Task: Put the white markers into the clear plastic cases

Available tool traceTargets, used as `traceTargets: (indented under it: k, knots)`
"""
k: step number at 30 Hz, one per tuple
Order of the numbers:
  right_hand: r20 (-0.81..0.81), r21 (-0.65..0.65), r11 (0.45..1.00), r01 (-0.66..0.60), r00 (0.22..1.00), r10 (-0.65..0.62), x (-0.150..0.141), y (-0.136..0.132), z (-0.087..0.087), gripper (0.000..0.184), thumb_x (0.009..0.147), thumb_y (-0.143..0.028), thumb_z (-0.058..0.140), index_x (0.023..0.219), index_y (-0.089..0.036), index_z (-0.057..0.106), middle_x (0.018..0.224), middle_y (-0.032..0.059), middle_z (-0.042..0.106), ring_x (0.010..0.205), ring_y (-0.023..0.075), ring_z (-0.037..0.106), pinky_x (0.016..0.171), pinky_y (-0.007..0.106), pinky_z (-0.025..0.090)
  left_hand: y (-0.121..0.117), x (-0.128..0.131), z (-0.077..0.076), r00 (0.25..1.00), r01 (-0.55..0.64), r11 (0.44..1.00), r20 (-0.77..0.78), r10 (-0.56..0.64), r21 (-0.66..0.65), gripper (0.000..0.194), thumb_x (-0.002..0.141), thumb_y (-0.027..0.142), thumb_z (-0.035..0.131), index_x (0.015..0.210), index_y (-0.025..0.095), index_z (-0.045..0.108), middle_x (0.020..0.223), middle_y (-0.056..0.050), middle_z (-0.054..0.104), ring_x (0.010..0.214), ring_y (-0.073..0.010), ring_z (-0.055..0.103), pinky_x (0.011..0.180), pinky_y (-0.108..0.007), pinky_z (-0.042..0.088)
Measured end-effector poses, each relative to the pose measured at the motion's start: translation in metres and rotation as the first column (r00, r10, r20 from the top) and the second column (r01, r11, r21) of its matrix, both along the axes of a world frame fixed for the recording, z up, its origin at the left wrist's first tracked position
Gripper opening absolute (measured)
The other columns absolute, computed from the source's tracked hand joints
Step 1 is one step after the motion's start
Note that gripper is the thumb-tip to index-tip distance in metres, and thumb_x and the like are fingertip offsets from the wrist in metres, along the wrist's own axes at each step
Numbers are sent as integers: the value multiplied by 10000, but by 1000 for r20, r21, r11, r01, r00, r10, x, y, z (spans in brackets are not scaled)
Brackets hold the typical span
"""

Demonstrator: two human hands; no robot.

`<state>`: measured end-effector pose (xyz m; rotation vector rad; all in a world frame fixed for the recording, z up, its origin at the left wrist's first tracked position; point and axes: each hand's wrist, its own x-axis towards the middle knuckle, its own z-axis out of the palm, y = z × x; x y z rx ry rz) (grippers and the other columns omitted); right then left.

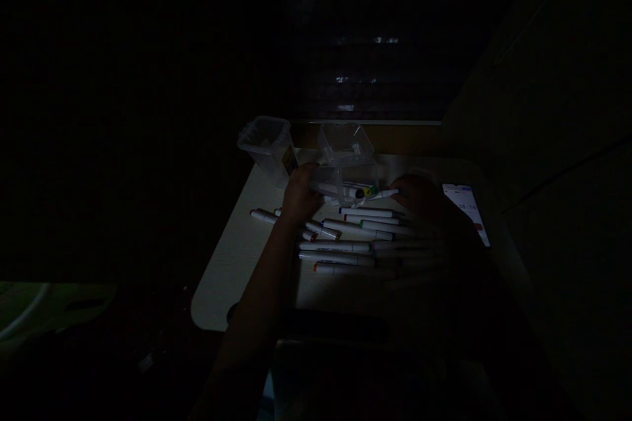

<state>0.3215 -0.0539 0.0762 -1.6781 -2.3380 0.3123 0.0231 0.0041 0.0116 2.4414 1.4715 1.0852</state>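
Left hand, mine (300,194): one, fingers curled round the left end of a clear plastic box (359,175), which lies on its side near the far edge of the table (227,263). Right hand, mine (417,192): one, thumb and fingers pinching the outer end of a white marker (385,195) at the box's right end. Inside the box: several white markers, their round ends facing right, one black (359,193), one yellow (367,191), one green (374,190). Just behind, a clear plastic piece with a rectangular rim (345,145); whether it joins the box I cannot tell. Clear tub (269,151), one, upright, beyond my left hand, a label on its side. Loose markers, white-barrelled, spread between my forearms: a blue-ended one (370,212) nearest the box, a green-ended one (388,226) below it, an orange-ended one (353,270) closest to me; a red-ended one (264,216) lies left of my left wrist. Those beneath my right forearm are too dark to count. Phone (467,210), one, screen lit, beside my right forearm. Dark bar (336,324), one, along the near edge.
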Motion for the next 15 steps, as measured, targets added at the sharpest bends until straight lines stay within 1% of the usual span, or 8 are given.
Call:
traceTargets:
  k: [3, 7, 11, 15]
  knots:
    - [-70, 114, 993, 8, 998, 0, 6, -5, 10, 247, 865, -239, 524, 1025, -150, 689, 1051, 103, 698, 1004, 223, 639, 920, 352, 472, -1, 1, 2, 1000, -10, 1000, 8, 10, -22, 686, 602, 76, 616, 1266, 173, 474, 1274, -117, 582, 1188, -301, 558, 1015, -452, 468]
    - [-167, 261, 965, 1, 985, 44, 4, -14, 27, 237, 864, -260, 517, 996, -169, 692, 990, 81, 696, 950, 214, 646, 873, 348, 492, -2, 2, 4, 1000, -20, 999, 10, 20, -39, 691, 589, 61, 616, 1258, 179, 488, 1262, -116, 586, 1183, -305, 558, 1017, -456, 470]
    - [-207, 378, 926, -7, 974, 92, -1, -25, 44, 218, 868, -280, 541, 987, -176, 691, 966, 76, 699, 919, 208, 654, 834, 348, 517, -1, 1, 2, 1000, -16, 999, 14, 16, -30, 702, 584, 60, 603, 1263, 189, 481, 1268, -103, 585, 1184, -291, 556, 1024, -439, 469]
    - [-229, 485, 874, 40, 970, 82, 1, -41, 64, 186, 878, -293, 546, 991, -222, 675, 984, 57, 697, 953, 212, 651, 846, 366, 525, 0, 0, 0, 1000, -11, 1000, 7, 11, -14, 682, 598, 71, 601, 1259, 181, 475, 1267, -108, 588, 1185, -290, 559, 1021, -443, 464]
